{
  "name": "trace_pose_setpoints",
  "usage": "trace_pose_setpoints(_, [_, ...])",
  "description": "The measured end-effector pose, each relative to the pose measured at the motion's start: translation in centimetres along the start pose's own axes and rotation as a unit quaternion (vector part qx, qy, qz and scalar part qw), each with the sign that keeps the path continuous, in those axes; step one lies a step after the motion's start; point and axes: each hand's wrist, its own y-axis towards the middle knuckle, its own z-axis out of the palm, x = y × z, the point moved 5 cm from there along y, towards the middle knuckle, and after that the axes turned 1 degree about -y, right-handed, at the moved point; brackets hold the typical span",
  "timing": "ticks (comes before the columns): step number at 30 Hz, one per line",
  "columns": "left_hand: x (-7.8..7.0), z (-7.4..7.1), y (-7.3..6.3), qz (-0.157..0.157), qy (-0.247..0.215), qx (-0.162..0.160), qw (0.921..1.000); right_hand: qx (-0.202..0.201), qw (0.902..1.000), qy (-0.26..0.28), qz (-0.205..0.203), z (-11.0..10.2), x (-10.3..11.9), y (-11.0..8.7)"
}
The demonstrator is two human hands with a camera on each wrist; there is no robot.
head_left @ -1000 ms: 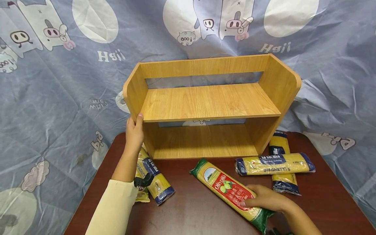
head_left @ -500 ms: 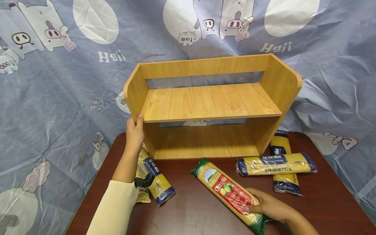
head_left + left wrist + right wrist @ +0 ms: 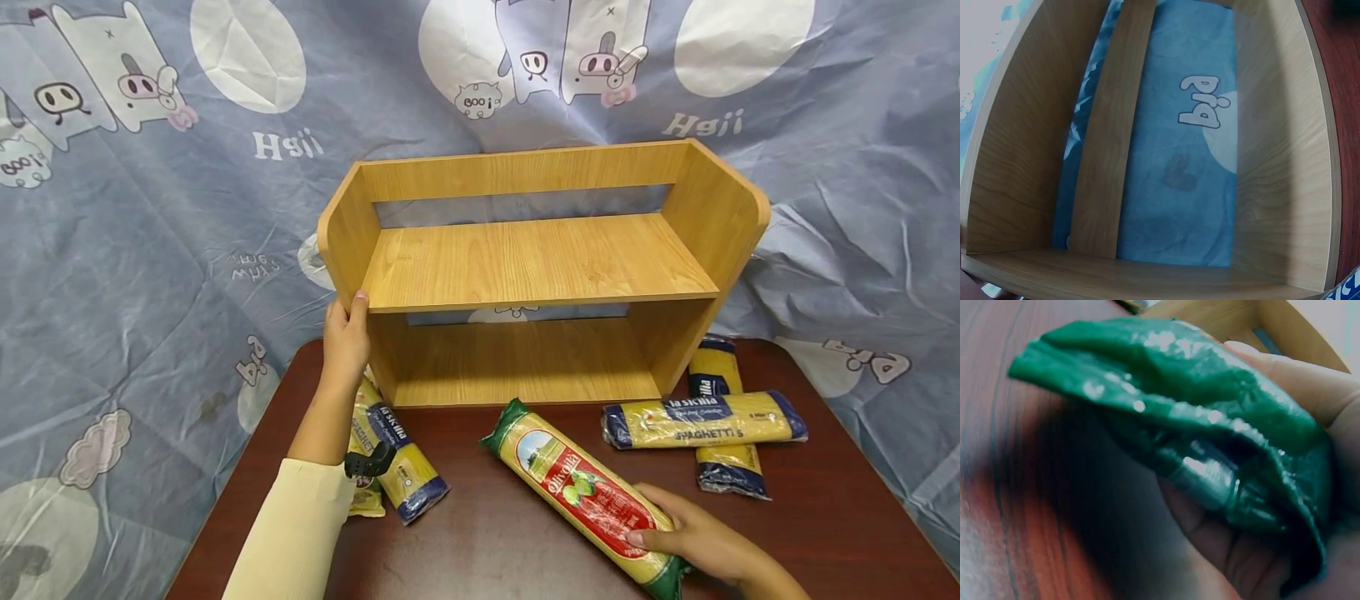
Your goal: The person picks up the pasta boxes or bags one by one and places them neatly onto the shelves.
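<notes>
My left hand (image 3: 347,342) grips the left side panel of a two-tier wooden shelf (image 3: 540,258), thumb on the panel's front edge. In the left wrist view the shelf's inside boards (image 3: 1285,137) show, but the fingers are mostly hidden. With my right hand (image 3: 693,533) I hold a long pack of Olivoilà spaghetti (image 3: 577,492) near its closer end, thumb on top and fingers beneath. The pack slants across the front of the shelf. Up close in the right wrist view, its crumpled green end (image 3: 1179,394) lies within my curled fingers, above the table.
Two crossed La Sicilia spaghetti packs (image 3: 705,419) lie right of the shelf on the dark red table (image 3: 465,542). Another blue-and-yellow pack (image 3: 401,462) and a yellow bag (image 3: 366,500) lie by the left forearm. A printed cloth (image 3: 187,250) hangs behind.
The Olivoilà pack has shifted slightly towards me and looks a little raised and turned in my right hand. My left hand stays on the shelf panel.
</notes>
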Motion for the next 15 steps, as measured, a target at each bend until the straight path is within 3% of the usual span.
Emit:
trace_pose_setpoints(9, [-0.1, 0.0, 0.1, -0.002, -0.007, 0.003, 1.0000, -0.058, 0.9968, 0.048, 0.028, -0.1, 1.6, -1.3])
trace_pose_setpoints(15, [0.0, 0.0, 0.1, -0.012, -0.009, 0.002, 0.9999, -0.070, 0.9941, 0.077, -0.031, -0.1, 3.8, -2.2])
